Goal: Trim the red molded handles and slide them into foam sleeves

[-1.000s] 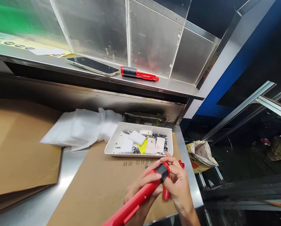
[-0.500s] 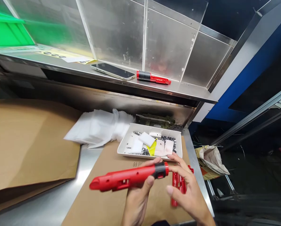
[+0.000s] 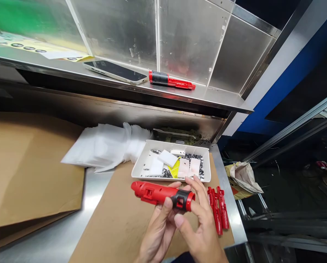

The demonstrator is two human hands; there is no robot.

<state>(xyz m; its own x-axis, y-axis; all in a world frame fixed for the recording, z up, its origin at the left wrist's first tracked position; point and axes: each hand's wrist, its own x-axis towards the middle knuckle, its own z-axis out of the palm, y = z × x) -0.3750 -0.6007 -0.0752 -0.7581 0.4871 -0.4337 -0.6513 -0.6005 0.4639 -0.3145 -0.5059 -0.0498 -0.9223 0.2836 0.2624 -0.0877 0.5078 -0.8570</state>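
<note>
My left hand (image 3: 160, 228) is closed around a red plastic tool housing (image 3: 155, 193) with a black collar near its right end. The housing lies nearly level above the cardboard, with slots and a square opening showing. At its open right end is my right hand (image 3: 203, 223), thumb and fingers apart. Its index finger meets that end; whether the fingertip is inside, I cannot tell. Several loose red plastic housings (image 3: 218, 212) lie on the cardboard to the right. Beyond my hands sits a white tray (image 3: 134, 171) of small black parts and white blocks.
A metal shelf (image 3: 223, 98) crosses the back, bearing a phone (image 3: 115, 71) and a red-and-black housing (image 3: 170, 79). White foam bags (image 3: 103, 146) lie left of the tray. A large cardboard box (image 3: 34, 164) fills the left side. A paper sack (image 3: 244, 179) stands beyond the right edge.
The held housing has turned so its square collar opening faces me, and its left tip has swung upward and rightward. Both hands stay at it. The view has shifted slightly.
</note>
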